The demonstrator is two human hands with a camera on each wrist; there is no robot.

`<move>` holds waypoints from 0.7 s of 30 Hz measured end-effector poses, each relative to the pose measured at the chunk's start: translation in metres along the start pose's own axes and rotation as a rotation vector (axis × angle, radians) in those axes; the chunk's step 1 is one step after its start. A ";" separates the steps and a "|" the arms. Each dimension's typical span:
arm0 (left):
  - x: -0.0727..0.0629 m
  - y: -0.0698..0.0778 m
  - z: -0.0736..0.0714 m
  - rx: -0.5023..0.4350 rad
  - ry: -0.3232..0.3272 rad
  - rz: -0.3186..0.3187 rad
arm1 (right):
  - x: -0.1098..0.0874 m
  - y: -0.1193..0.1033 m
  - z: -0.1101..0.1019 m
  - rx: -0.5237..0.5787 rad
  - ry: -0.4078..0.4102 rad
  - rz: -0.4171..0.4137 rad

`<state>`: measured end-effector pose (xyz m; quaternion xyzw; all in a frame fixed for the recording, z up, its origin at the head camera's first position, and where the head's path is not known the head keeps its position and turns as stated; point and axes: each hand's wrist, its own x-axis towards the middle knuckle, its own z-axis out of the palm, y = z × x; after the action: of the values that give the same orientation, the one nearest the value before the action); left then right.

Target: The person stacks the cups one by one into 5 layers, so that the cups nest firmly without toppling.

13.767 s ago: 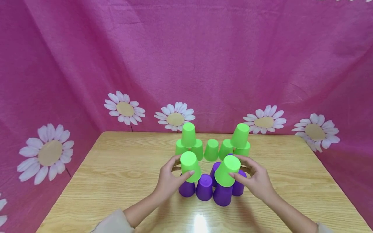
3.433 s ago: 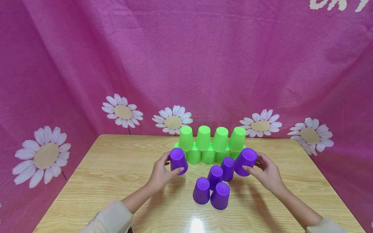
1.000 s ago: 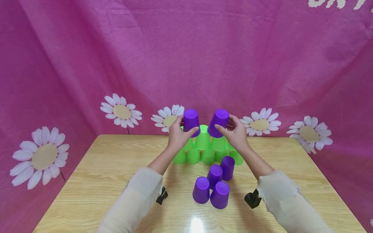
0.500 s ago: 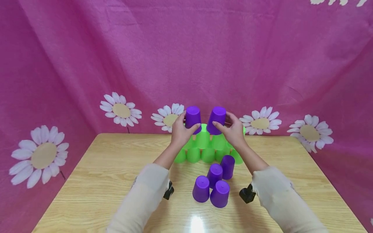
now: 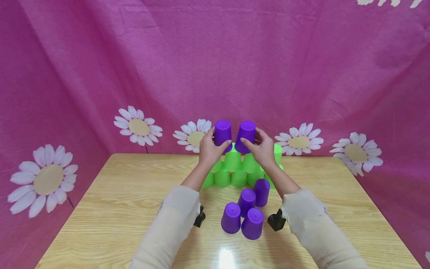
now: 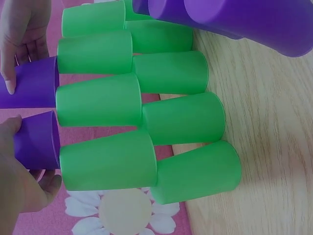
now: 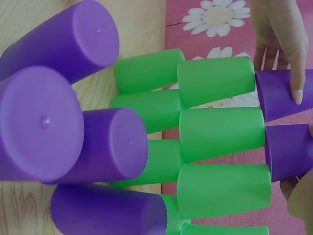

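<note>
My left hand [image 5: 208,149] grips an upside-down purple cup [image 5: 223,130], thumb on its near side. Another purple cup [image 5: 246,130], held the same way in my right hand [image 5: 263,149], is close beside it. Both stand over an upper row of upside-down green cups [image 5: 232,160], which rests on a lower row of green cups [image 5: 239,180]. In the left wrist view, the rim of the left hand's purple cup [image 6: 36,142] is right at the bases of the upper green cups [image 6: 107,161]. The right wrist view shows the right hand's cup [image 7: 291,152] likewise at the green bases.
Several purple cups [image 5: 252,224] stand upside down on the wooden table [image 5: 134,209], between the forearms and in front of the green stack. A pink cloth [image 5: 215,67] with daisies hangs behind and at both sides. Black wrist devices [image 5: 277,220] show under the sleeves.
Earlier the hands placed green cups; then they lifted two purple cups from the table to above the stack. In the last second the right hand's cup has moved left, nearer the other.
</note>
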<state>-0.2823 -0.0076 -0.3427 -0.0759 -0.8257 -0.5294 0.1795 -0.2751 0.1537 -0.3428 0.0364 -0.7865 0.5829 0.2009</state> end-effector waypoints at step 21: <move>0.000 -0.003 0.001 0.046 -0.016 -0.014 | 0.002 0.001 -0.002 -0.016 -0.023 0.023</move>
<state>-0.2833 -0.0082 -0.3457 -0.0705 -0.8397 -0.5106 0.1708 -0.2768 0.1557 -0.3426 0.0324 -0.7937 0.5785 0.1855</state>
